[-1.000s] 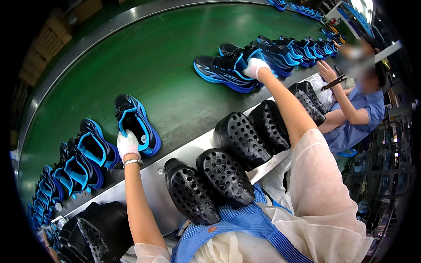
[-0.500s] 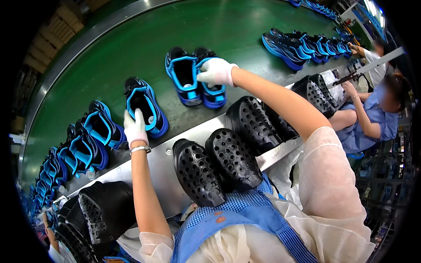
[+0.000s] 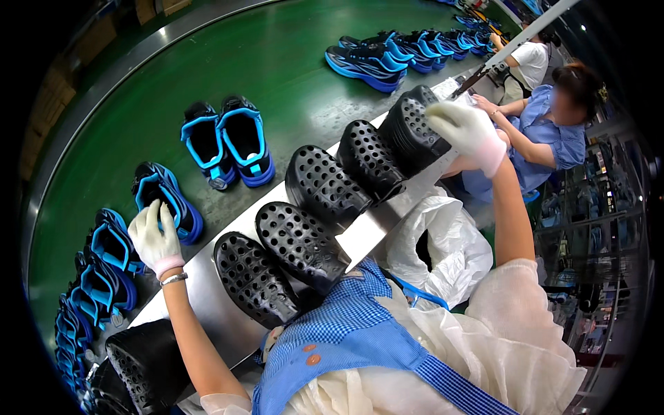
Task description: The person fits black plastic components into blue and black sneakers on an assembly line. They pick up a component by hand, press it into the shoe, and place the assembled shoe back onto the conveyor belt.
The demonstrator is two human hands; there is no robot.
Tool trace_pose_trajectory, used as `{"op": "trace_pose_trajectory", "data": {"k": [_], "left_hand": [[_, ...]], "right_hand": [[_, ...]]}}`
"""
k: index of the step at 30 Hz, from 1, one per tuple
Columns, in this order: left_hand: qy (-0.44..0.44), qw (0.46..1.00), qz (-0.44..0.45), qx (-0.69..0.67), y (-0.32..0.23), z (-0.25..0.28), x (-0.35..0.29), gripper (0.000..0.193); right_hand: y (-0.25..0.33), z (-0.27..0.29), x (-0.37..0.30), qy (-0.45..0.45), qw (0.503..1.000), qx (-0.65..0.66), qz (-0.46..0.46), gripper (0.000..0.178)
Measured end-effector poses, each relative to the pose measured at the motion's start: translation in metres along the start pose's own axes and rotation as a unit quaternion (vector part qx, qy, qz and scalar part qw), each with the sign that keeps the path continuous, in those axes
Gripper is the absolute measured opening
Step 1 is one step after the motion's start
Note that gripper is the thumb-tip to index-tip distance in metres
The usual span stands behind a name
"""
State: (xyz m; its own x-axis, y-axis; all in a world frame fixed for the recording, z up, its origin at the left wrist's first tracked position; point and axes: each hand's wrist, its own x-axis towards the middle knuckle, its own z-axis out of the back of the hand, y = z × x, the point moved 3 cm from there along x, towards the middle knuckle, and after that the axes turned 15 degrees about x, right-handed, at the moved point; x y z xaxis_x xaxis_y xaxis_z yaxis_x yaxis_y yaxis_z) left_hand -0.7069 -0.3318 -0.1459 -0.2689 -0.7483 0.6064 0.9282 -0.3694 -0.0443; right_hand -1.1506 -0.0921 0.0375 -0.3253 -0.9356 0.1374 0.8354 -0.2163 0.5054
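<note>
My left hand (image 3: 155,238), in a white glove, has its fingers spread at the heel of a black and blue sneaker (image 3: 184,216) on the green belt. My right hand (image 3: 470,135), also gloved and slightly blurred, reaches out at the right with fingers stretched over the edge of a stack of black perforated shoe-shaped pieces (image 3: 413,131). Between my hands, a pair of sneakers (image 3: 257,166) stands upright on the belt, touched by neither hand. Several more black perforated shoe-shaped pieces (image 3: 297,238) lie along the metal ledge before me.
The green belt (image 3: 277,76) curves across the far side. Rows of sneakers stand at the left (image 3: 97,290) and far right (image 3: 366,63). A white plastic bag (image 3: 443,249) hangs right of my apron. Co-workers (image 3: 532,145) sit along the ledge at right.
My right hand has let go of the sneaker pair and moved right to the black stack. The left hand's fingers have loosened at its sneaker. The view has turned to the right.
</note>
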Motion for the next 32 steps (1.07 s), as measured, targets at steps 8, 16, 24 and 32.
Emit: {"op": "trace_pose_trajectory", "data": {"k": [8,16,24,32], "left_hand": [[0.19,0.959,-0.179,-0.114,-0.064,-0.008,0.046,0.038],[0.346,0.924,-0.111,-0.121,-0.09,-0.042,0.042,0.023],[0.362,0.905,-0.077,-0.211,-0.098,-0.056,0.023,0.031],[0.325,0.905,-0.059,-0.269,-0.071,-0.023,0.013,0.051]], "right_hand": [[-0.021,-0.005,-0.028,-0.034,0.99,-0.121,0.07,0.035],[-0.117,0.013,-0.053,0.045,0.998,-0.044,-0.02,0.056],[-0.159,0.023,-0.022,0.115,0.983,0.098,-0.108,0.071],[-0.332,0.064,0.008,0.097,0.928,0.341,-0.118,0.077]]}}
